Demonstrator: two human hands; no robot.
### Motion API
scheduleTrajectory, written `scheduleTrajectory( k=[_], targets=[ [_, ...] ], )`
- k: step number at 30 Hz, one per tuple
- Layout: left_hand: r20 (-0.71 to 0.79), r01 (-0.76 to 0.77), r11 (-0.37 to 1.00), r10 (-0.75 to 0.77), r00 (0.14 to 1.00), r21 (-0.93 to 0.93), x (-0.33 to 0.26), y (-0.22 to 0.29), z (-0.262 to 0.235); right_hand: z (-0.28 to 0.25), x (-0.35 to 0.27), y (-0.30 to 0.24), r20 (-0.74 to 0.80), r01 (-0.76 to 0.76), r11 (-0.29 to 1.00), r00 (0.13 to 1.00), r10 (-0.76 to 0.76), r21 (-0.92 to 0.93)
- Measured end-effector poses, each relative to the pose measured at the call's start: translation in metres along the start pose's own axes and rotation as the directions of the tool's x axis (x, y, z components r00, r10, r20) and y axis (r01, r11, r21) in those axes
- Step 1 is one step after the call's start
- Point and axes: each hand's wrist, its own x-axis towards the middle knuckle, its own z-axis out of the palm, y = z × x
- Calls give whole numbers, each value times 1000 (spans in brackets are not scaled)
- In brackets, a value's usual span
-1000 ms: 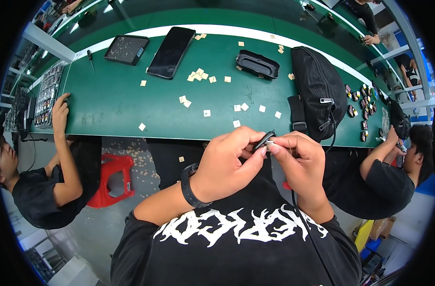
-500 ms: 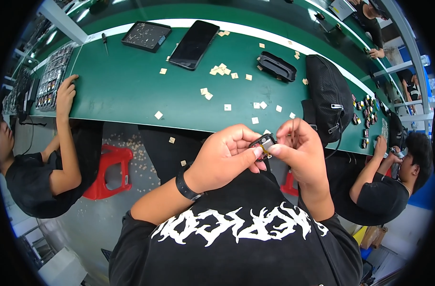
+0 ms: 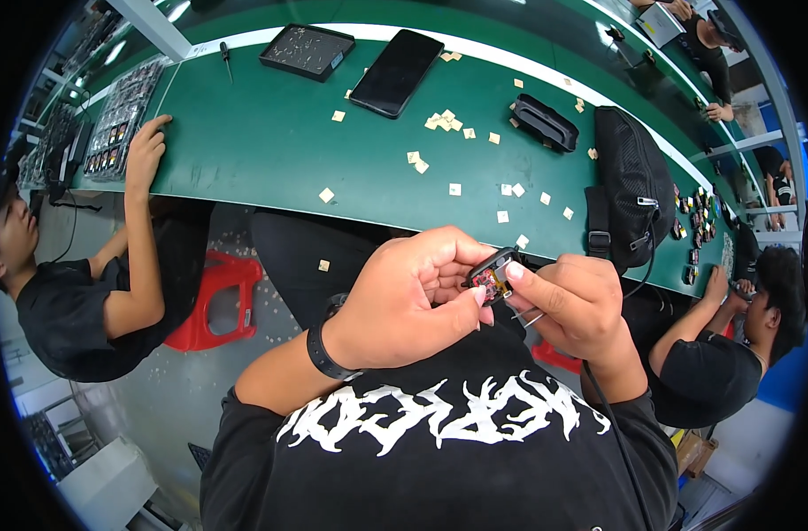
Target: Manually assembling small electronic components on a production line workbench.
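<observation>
Small black casing (image 3: 492, 270), light, stiff and likely fragile inside, is being pinched by its edges between left hand (image 3: 410, 296) and right hand (image 3: 574, 305), both curled closed around it.

Small black component (image 3: 491, 271): mostly covered by the fingers of the left hand (image 3: 402, 305) and right hand (image 3: 570, 305); only one corner with reddish parts shows, detail too small to tell.
Thin metal tool (image 3: 526, 316): tip hidden under the right hand's fingers.
Parts tray (image 3: 307, 49): contents too small to tell.
Black bag (image 3: 631, 186): lower end hidden behind the right hand.
Small items at table's right end (image 3: 698, 217): too small to identify.
</observation>
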Motion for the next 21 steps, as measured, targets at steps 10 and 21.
scheduleTrajectory(
  k=[10, 21],
  targets=[
    [-238, 8, 1000, -9, 971, -7, 13, -26, 0, -12, -1, 13, -8, -130, 981, 991, 132, 144],
    [-674, 140, 889, 219, 706, 436, 9, -13, -122, -15, -20, 66, 162, -651, 736, 759, 631, 187]
  ],
)
